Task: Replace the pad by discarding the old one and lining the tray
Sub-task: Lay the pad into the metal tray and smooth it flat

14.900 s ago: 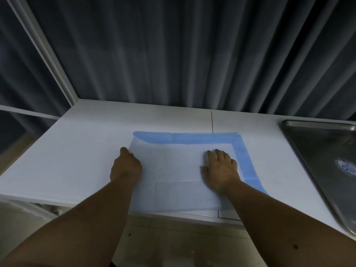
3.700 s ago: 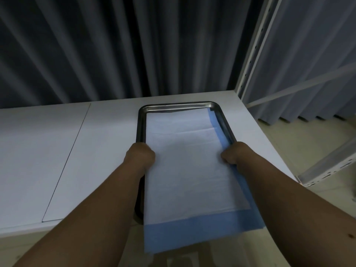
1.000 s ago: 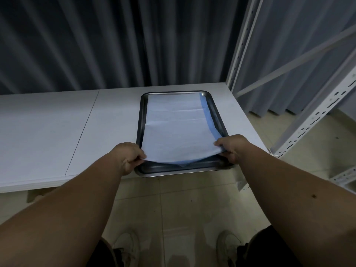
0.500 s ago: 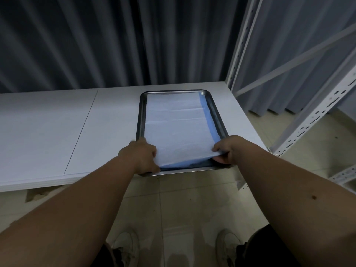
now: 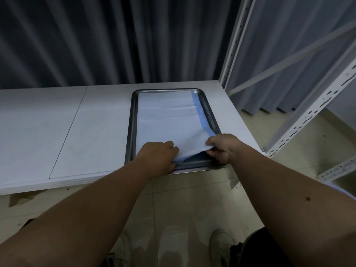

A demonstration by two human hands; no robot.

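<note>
Lying in the metal tray [image 5: 132, 120] on the white table [image 5: 57, 132]: the white pad [image 5: 167, 120], blue strip along its right edge, far end flat against the tray floor. Lifting off the floor at the near right corner, with dark tray bottom showing underneath. Pinching that raised corner: the right hand [image 5: 221, 147], thumb on top of the sheet and fingers curled beneath it. Pressing down on the near left part of the pad: the left hand [image 5: 158, 157], knuckles up, fingers bent and close together over the sheet; cannot tell whether gripping the near edge or only pushing on it. Overhanging the table's front edge slightly: the tray's near rim. Standing right of the table: a white slotted rack [image 5: 308, 112]. Hanging behind: dark pleated curtains [image 5: 115, 39]. Showing below on the tiled floor: two pale shoes [image 5: 219, 245].
</note>
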